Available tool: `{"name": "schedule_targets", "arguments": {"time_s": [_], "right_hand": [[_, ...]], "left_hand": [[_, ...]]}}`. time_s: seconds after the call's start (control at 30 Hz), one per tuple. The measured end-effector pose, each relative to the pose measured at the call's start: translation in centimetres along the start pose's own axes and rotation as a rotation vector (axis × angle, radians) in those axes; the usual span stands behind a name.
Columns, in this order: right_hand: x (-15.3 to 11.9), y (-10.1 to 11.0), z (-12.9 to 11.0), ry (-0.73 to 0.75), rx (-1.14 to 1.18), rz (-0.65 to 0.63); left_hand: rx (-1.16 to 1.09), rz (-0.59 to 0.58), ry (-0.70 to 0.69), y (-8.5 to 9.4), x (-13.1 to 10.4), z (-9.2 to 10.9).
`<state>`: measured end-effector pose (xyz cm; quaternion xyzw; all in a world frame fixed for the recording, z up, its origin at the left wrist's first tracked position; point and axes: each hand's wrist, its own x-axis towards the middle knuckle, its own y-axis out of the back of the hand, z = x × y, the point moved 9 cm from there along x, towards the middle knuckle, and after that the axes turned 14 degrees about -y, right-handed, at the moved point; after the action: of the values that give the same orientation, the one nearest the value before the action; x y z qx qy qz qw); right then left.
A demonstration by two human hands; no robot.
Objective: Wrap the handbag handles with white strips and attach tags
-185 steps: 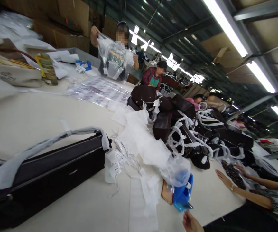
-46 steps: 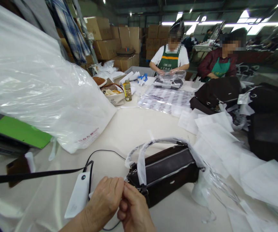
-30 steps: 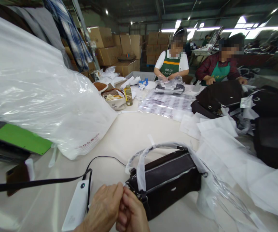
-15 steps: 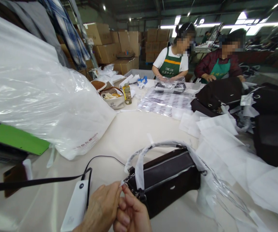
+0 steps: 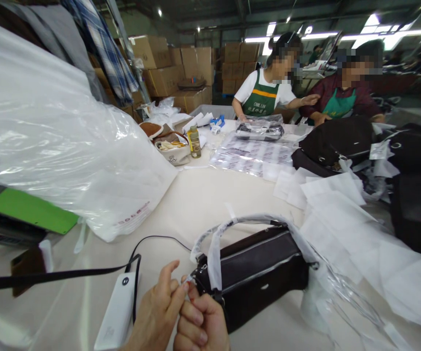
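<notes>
A dark brown handbag [image 5: 258, 273] with silver zips lies on the table, its two handles [image 5: 216, 258] wrapped in white film. At its left end, by the metal strap hardware, a small bit of clear plastic wrap [image 5: 188, 279] shows between my fingertips. My left hand [image 5: 159, 304] pinches there with its thumb, one finger raised and bent. My right hand [image 5: 203, 321] is closed beside it, thumb and forefinger pressed together at the same spot. The fingers partly hide the wrap.
A white power bank [image 5: 117, 309] with a black cable lies left of my hands. A large plastic-covered bundle [image 5: 67, 146] rises at left. White sheets [image 5: 345, 219] and dark bags [image 5: 336, 141] cover the right. Two co-workers [image 5: 261, 97] stand across the table.
My left hand has opened slightly, with one finger now lifted off the pinch. My right hand stays by the bag's end. One co-worker has raised an arm toward the other.
</notes>
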<state>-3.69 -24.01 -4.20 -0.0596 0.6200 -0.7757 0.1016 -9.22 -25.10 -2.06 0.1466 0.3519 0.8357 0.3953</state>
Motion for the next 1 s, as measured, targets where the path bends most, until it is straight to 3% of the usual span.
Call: {"name": "schedule_targets", "arguments": {"time_s": [0.13, 0.23, 0.43, 0.6, 0.73, 0.83, 1.0], "right_hand": [[-0.1, 0.0, 0.2, -0.032, 0.025, -0.01], [-0.2, 0.1, 0.3, -0.036, 0.021, -0.003], [-0.4, 0.5, 0.5, -0.013, -0.012, 0.077], [-1.5, 1.1, 1.8, -0.133, -0.176, 0.273], [-4.5, 3.1, 1.9, -0.195, -0.437, 0.519], [-7.8, 4.5, 1.2, -0.207, -0.545, 0.618], [-14.6, 6.4, -2.6, 0.016, -0.681, 0.811]], "left_hand": [[-0.084, 0.002, 0.059, -0.1, -0.4, -0.5], [-0.112, 0.017, 0.005, -0.2, -0.8, -0.4], [0.002, 0.034, -0.237, 0.2, -0.7, 0.9], [0.218, 0.117, -0.497, 1.3, -0.5, 2.8], [0.432, 0.133, -0.706, 1.5, -0.5, 4.4], [0.678, 0.157, -0.921, 1.1, -1.4, 6.0], [0.97, 0.098, -1.076, 0.1, -2.9, 6.3]]}}
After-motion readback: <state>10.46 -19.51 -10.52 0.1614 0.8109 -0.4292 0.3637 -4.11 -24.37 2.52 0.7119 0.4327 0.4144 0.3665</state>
